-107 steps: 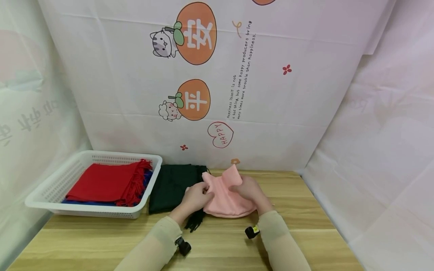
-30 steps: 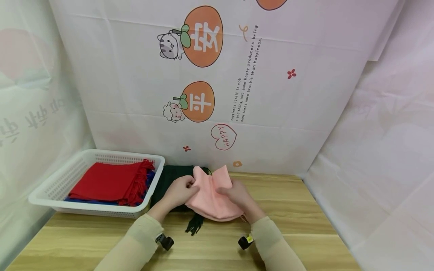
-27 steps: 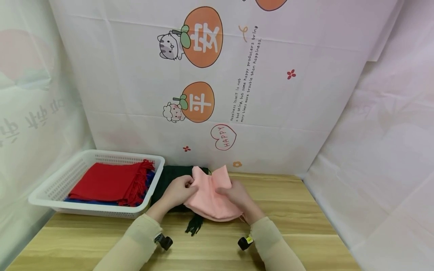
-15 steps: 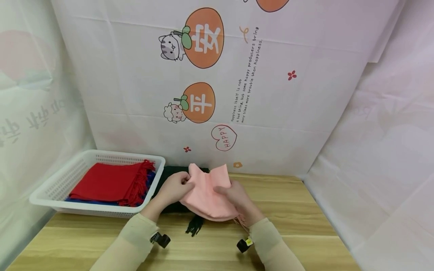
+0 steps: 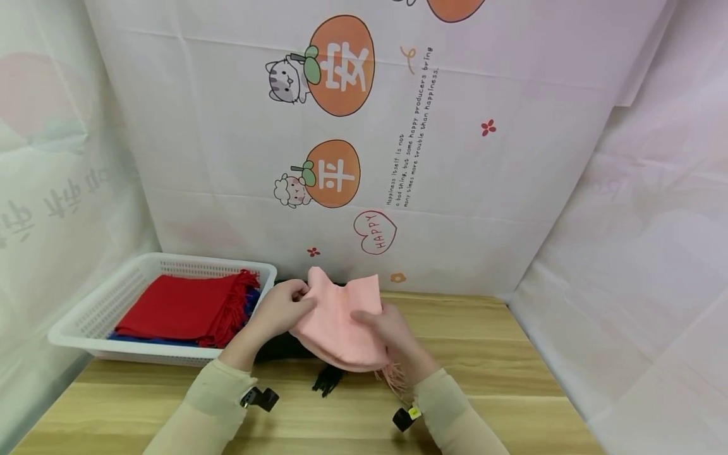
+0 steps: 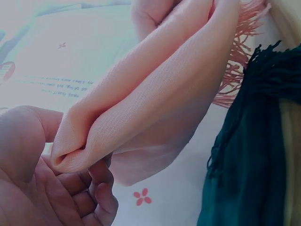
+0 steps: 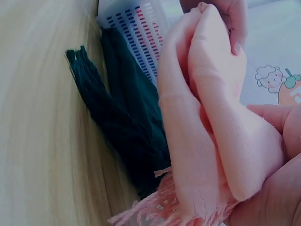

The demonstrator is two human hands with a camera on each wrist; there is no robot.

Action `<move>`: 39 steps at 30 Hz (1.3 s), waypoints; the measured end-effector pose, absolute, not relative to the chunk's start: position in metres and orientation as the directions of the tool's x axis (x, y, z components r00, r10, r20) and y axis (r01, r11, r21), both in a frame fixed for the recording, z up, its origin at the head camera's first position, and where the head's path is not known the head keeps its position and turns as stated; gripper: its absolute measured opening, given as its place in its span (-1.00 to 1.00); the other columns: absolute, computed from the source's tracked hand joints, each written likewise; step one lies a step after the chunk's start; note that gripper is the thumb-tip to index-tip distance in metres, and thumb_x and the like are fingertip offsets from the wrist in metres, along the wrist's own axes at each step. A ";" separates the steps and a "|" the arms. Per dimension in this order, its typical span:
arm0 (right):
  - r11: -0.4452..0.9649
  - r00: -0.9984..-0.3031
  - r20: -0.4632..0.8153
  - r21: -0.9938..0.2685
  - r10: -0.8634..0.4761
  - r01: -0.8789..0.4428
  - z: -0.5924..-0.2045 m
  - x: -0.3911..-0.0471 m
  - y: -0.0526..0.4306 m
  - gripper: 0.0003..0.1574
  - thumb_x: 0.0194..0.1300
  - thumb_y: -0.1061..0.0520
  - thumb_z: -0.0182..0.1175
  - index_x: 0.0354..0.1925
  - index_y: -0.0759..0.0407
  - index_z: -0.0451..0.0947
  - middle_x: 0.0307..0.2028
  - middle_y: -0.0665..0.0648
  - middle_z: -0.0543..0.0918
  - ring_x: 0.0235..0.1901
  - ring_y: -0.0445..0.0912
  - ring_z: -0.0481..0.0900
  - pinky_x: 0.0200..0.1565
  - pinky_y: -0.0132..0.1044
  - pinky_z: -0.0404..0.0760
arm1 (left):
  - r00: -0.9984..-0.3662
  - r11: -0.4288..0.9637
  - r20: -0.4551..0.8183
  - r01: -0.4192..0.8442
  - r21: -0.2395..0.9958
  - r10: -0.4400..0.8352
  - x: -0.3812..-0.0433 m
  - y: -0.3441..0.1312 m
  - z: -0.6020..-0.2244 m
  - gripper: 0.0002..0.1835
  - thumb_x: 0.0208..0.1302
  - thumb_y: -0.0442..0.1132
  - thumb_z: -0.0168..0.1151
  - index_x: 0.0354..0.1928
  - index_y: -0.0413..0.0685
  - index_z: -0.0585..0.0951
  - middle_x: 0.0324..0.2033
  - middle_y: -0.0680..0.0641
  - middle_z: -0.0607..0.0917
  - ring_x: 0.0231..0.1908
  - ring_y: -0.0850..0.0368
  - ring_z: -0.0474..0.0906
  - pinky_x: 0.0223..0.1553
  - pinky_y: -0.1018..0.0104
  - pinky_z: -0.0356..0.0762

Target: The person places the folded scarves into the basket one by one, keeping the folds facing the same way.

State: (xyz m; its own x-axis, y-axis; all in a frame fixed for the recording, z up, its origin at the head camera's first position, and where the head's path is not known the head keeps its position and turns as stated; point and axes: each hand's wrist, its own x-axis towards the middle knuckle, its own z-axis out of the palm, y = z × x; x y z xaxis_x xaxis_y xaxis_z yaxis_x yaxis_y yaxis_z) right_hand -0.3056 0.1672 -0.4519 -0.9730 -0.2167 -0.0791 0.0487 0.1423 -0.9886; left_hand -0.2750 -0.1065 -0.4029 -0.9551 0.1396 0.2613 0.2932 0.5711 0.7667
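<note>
A folded pink scarf is held up between both hands, its fringe hanging at the lower right. My left hand pinches its left edge, thumb in front and fingers behind, as the left wrist view shows at the folded corner of the scarf. On the opposite side my right hand grips the scarf with the thumb across its front. A folded dark green scarf with a tassel-like fringe lies on the table beneath, partly covered by the pink one in the head view.
To the left stands a white perforated basket. In it a folded red scarf lies over a blue one. A printed white sheet rises behind the wooden table, with white sheets at both sides.
Both hands have moved left with the pink scarf, which now covers more of the green scarf. The pink fringe has come into sight at the lower right.
</note>
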 end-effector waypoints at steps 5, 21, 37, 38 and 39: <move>0.097 -0.973 -0.074 -0.994 -0.221 0.054 -0.451 -0.301 0.159 -0.25 0.35 -0.08 0.59 0.28 0.32 0.60 -0.04 0.24 0.79 -0.20 0.01 0.82 -0.11 -0.10 0.80 | -0.958 0.581 0.254 0.282 0.764 0.131 -0.273 -0.117 -0.400 -0.81 0.53 -0.09 0.37 -0.24 0.00 0.64 -0.45 -0.03 0.55 -0.45 0.05 0.46 -0.36 0.14 0.42; -0.088 -0.957 -0.063 -0.992 -0.285 0.092 -0.449 -0.286 0.136 -0.24 0.38 -0.03 0.58 0.35 0.29 0.55 0.03 0.23 0.80 -0.08 0.04 0.85 -0.02 -0.09 0.81 | -0.974 0.567 0.209 0.223 0.793 0.090 -0.270 -0.149 -0.398 -0.81 0.54 -0.07 0.38 -0.14 -0.03 0.70 -0.29 -0.08 0.67 -0.28 -0.02 0.56 -0.29 0.12 0.56; -0.118 -0.959 -0.040 -0.990 -0.282 0.076 -0.439 -0.278 0.113 -0.27 0.39 0.04 0.54 0.35 0.33 0.53 0.01 0.25 0.79 -0.11 0.02 0.84 -0.03 -0.11 0.80 | -0.956 0.612 0.286 0.269 0.743 0.072 -0.264 -0.174 -0.394 -0.83 0.52 -0.10 0.38 -0.17 -0.04 0.70 -0.35 -0.04 0.65 -0.35 0.02 0.55 -0.29 0.12 0.52; -0.116 -0.958 -0.041 -0.990 -0.283 0.077 -0.439 -0.278 0.112 -0.27 0.39 0.03 0.54 0.35 0.33 0.53 0.01 0.25 0.79 -0.11 0.02 0.84 -0.03 -0.11 0.81 | -0.955 0.614 0.289 0.270 0.742 0.070 -0.264 -0.175 -0.394 -0.83 0.52 -0.10 0.38 -0.18 -0.03 0.70 -0.35 -0.04 0.65 -0.35 0.02 0.55 -0.29 0.12 0.51; -0.117 -0.958 -0.042 -0.990 -0.282 0.078 -0.439 -0.277 0.111 -0.27 0.38 0.03 0.54 0.35 0.33 0.53 0.02 0.25 0.79 -0.10 0.02 0.84 -0.03 -0.11 0.80 | -0.955 0.614 0.289 0.270 0.741 0.070 -0.264 -0.176 -0.395 -0.83 0.52 -0.10 0.38 -0.18 -0.03 0.70 -0.35 -0.03 0.64 -0.35 0.03 0.54 -0.29 0.13 0.51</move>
